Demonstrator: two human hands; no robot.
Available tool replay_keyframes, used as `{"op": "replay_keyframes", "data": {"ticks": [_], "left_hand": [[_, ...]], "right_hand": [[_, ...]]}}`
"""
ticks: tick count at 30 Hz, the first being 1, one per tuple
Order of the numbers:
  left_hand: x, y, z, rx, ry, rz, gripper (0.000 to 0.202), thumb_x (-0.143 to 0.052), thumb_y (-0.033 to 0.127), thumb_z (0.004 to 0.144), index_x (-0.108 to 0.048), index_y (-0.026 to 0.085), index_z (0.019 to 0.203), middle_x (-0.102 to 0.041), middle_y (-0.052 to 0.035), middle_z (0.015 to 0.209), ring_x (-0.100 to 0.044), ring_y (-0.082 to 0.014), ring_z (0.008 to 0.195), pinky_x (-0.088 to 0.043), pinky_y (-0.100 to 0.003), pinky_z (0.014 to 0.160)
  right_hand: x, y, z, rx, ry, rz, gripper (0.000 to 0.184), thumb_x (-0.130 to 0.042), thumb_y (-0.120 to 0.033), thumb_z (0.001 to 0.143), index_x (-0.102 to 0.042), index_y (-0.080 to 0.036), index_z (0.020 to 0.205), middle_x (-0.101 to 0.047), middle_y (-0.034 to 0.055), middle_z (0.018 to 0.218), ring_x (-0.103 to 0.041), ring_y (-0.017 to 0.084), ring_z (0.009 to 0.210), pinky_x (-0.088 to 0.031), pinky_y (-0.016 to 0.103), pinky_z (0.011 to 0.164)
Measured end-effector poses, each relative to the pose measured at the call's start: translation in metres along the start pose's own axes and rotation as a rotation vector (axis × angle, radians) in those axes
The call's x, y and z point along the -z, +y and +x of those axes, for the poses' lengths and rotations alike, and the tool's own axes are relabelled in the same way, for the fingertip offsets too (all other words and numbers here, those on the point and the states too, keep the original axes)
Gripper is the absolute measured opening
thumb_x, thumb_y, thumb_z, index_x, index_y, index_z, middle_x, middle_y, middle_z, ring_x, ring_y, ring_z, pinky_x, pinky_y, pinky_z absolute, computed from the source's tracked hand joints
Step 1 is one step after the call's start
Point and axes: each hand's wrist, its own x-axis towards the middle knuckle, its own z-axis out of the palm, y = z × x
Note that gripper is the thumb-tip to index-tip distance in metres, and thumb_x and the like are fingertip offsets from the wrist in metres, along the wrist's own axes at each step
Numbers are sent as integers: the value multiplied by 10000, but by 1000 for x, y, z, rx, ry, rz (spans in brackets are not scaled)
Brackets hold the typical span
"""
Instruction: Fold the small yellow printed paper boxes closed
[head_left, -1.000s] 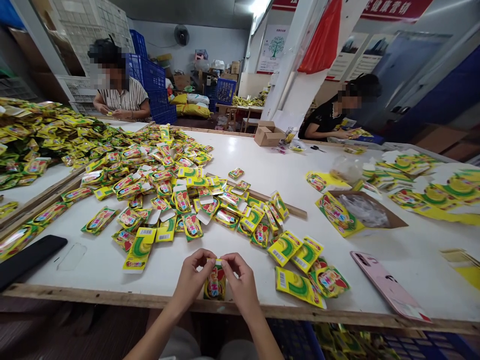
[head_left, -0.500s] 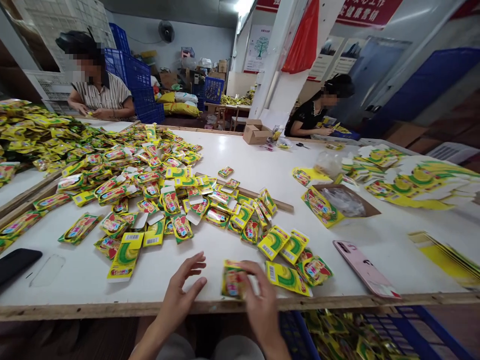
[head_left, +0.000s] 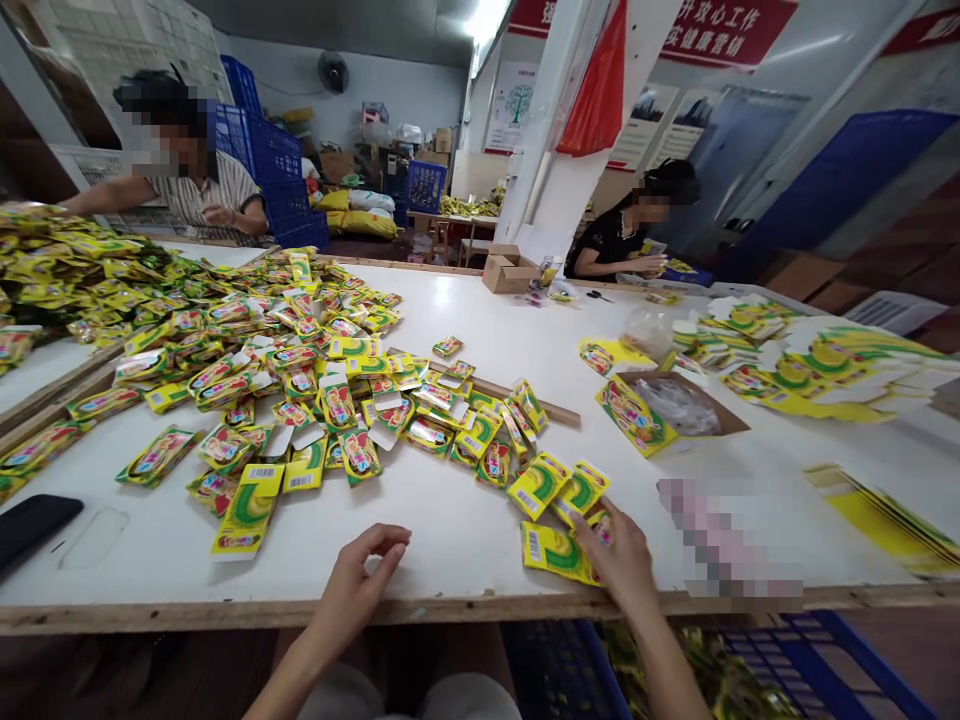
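Note:
My right hand (head_left: 621,558) lies over a small stack of yellow-green packets (head_left: 553,550) near the table's front edge, fingers stretched across the top ones. My left hand (head_left: 360,583) hovers just above the white table (head_left: 450,505) near its front edge. Its fingers are loosely curved and apart, with nothing in them. A wide scatter of the same colourful packets (head_left: 300,365) covers the table ahead and to the left. Two more packets (head_left: 559,485) lie just beyond my right hand.
A black phone (head_left: 34,525) lies at the left, a blurred flat object (head_left: 727,540) at the right. A brown tray with a plastic bag (head_left: 686,400) and printed yellow cards (head_left: 810,360) lie beyond. Two people (head_left: 202,190) (head_left: 622,240) work across the table. A blue crate (head_left: 757,670) of packets sits below.
Both hands held one packet at the edge. The right hand carried it right and set it on the small stack. The left hand let go and stayed near the edge.

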Motion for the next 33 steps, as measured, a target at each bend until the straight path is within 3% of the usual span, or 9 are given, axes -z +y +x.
{"op": "replay_keyframes", "data": {"ticks": [5, 9, 11, 14, 18, 21, 24, 28, 33], "left_hand": [[5, -1, -4, -85, -27, 95, 265, -516, 306, 897, -624, 240, 1130, -668, -84, 1097, -627, -228, 983, -508, -374, 869], [-10, 9, 2, -256, -184, 296, 500, -610, 245, 834, -490, 275, 1318, -530, -103, 1326, -486, -264, 1218, -400, -429, 1031], [-24, 15, 10, -280, -246, 403, 612, -680, 266, 780, -451, 254, 1347, -524, -119, 1331, -476, -290, 1214, -394, -449, 1020], [-43, 25, 23, -240, -287, 569, 683, -750, 310, 692, -469, 195, 1304, -579, -144, 1246, -516, -335, 1128, -417, -475, 938], [-44, 32, 30, -204, -276, 661, 528, -676, 195, 695, -512, 165, 1196, -616, -139, 1156, -540, -329, 1066, -413, -455, 884], [-34, 29, 26, -203, -264, 565, 486, -652, 166, 694, -521, 168, 1162, -617, -120, 1147, -534, -306, 1075, -400, -436, 907], [-27, 23, 25, -172, -222, 385, 452, -654, 251, 742, -522, 188, 1170, -615, -106, 1159, -542, -286, 1064, -405, -429, 923], [-20, 12, 27, -68, -12, 75, 299, -552, 289, 850, -505, 203, 1132, -637, -96, 1096, -591, -244, 1017, -455, -396, 888], [0, 4, 19, -33, 144, -287, 361, -579, 295, 855, -414, 237, 1171, -635, -21, 927, -647, -190, 884, -508, -337, 807]], "right_hand": [[-54, -60, -45, -68, 97, 215, 931, -534, -744, 695, -397, -133, 1384, -453, 223, 1352, -402, 389, 1257, -286, 551, 1034], [-66, -100, -83, -23, -79, 404, 727, -498, -664, 796, -467, -185, 1343, -399, 164, 1409, -296, 342, 1346, -209, 521, 1098], [-69, -108, -93, -14, -196, 476, 626, -499, -634, 818, -536, -213, 1280, -392, 132, 1415, -267, 318, 1366, -218, 496, 1108], [-70, -108, -98, 11, -229, 523, 543, -523, -573, 835, -564, -222, 1248, -432, 117, 1379, -291, 298, 1357, -234, 484, 1113], [-66, -96, -95, 33, -188, 545, 526, -555, -511, 826, -555, -197, 1248, -504, 136, 1296, -455, 298, 1220, -438, 455, 963], [-66, -93, -97, 16, -174, 554, 522, -589, -481, 797, -564, -186, 1227, -537, 142, 1252, -525, 286, 1126, -522, 405, 839], [-72, -104, -105, 37, -208, 608, 488, -602, -414, 792, -563, -177, 1217, -542, 141, 1262, -551, 275, 1105, -505, 427, 903], [-81, -132, -122, 101, -306, 753, 420, -585, -317, 833, -540, -213, 1237, -530, 112, 1291, -571, 241, 1105, -503, 413, 936], [-86, -155, -132, 154, -322, 811, 336, -603, -301, 850, -584, -232, 1179, -505, 95, 1327, -513, 236, 1194, -488, 394, 968]]}}
